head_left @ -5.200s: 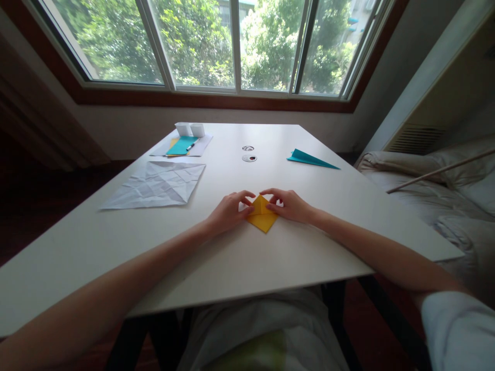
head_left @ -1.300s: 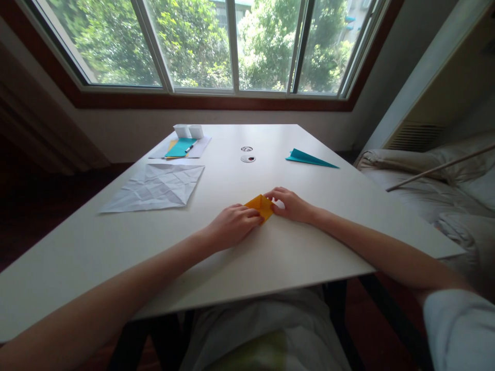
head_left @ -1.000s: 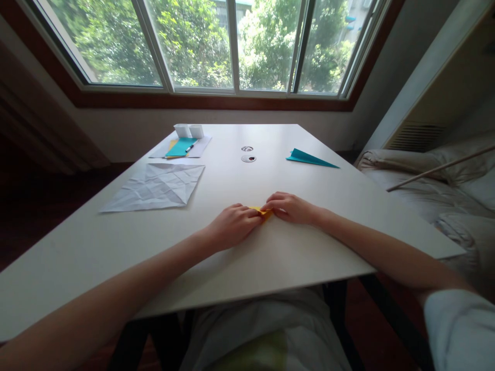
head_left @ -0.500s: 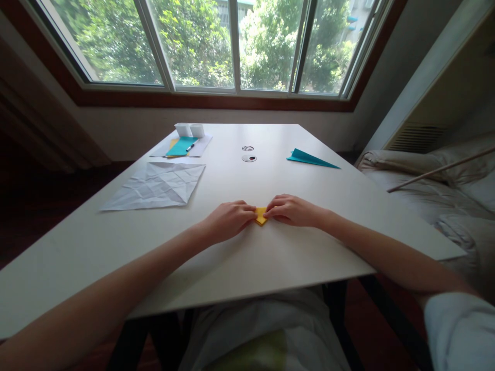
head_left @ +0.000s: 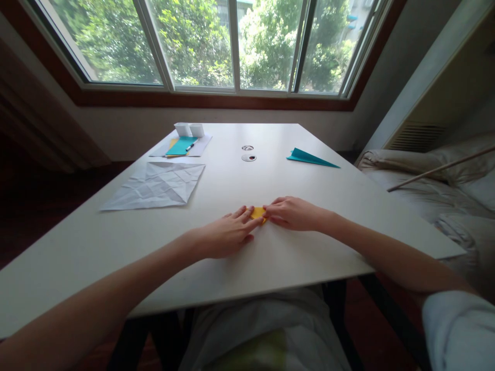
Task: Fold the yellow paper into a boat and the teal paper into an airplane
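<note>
A small piece of yellow paper (head_left: pixel 258 213), folded down to a compact flat shape, lies on the white table (head_left: pixel 270 257), near its middle and toward the near edge. Only a narrow strip of it shows, since fingers cover both ends; its outline looks roughly triangular, though that is hard to tell. It lies pressed flat against the surface.

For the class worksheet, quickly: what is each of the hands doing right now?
Left hand: open, fingers flat on the yellow paper.
Right hand: fingertips pressed on the same paper; a grip cannot be told.
</note>
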A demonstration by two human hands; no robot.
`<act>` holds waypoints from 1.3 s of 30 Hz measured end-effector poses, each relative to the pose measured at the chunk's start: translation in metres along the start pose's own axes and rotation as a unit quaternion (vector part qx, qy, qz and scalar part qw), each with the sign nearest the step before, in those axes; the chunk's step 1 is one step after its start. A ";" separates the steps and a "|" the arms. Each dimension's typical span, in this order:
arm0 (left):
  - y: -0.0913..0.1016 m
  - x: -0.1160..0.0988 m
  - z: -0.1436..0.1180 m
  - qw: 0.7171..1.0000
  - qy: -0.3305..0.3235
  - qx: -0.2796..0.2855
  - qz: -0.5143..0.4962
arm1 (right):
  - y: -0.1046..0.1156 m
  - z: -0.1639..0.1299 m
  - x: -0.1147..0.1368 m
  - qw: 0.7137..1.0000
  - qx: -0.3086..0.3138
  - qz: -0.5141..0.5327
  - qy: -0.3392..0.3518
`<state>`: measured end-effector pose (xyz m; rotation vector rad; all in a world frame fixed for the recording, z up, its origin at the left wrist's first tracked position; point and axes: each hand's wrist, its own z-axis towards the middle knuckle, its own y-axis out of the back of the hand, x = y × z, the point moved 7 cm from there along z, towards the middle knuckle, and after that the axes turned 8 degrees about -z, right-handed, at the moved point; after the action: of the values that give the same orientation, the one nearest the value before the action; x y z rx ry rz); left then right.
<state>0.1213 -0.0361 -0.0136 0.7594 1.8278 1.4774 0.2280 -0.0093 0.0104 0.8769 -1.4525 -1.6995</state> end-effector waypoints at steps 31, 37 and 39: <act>0.058 0.049 -0.002 0.917 0.047 -0.340 -0.202 | -0.009 0.004 -0.041 0.936 -0.098 0.243 -0.236; 0.044 0.039 0.005 0.844 0.077 -0.324 -0.419 | -0.005 0.002 -0.040 0.875 -0.183 0.375 -0.246; 0.037 0.039 0.009 0.803 0.087 -0.310 -0.501 | -0.001 0.003 -0.032 0.875 -0.192 0.373 -0.242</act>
<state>0.1052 0.0068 0.0166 -0.6275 1.3112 1.2416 0.2421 0.0197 0.0116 -0.3436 -1.4104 -1.5367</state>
